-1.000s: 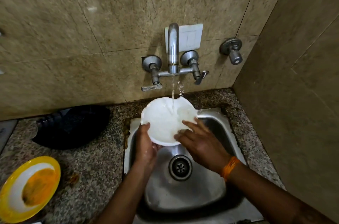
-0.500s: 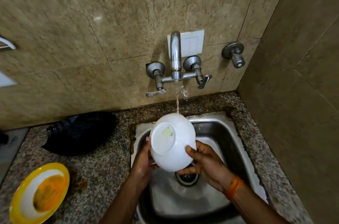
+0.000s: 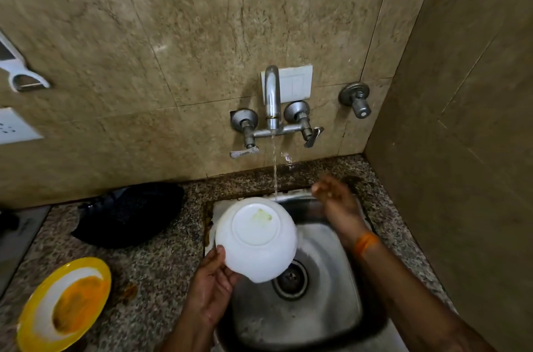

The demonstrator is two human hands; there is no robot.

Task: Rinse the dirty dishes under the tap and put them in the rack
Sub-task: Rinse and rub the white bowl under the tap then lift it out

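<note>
My left hand (image 3: 212, 282) holds a white bowl (image 3: 256, 239) upside down over the left side of the steel sink (image 3: 340, 311). A pale green smear shows on the bowl's base. Water runs from the wall tap (image 3: 272, 97) and falls just behind the bowl's far rim. My right hand (image 3: 336, 201) is off the bowl, raised over the sink's back right corner with fingers apart and blurred, holding nothing. A yellow-rimmed plate (image 3: 62, 305) smeared with orange food lies on the counter at the lower left.
A dark pan (image 3: 129, 214) lies on the granite counter (image 3: 161, 271) left of the sink. A side wall stands close on the right. A second valve (image 3: 357, 100) juts from the wall right of the tap. A white fitting (image 3: 20, 74) hangs at far left.
My right hand let go of the bowl and lifted back to the right. The bowl, turned base-up, shifted left out of the stream, held by my left hand alone.
</note>
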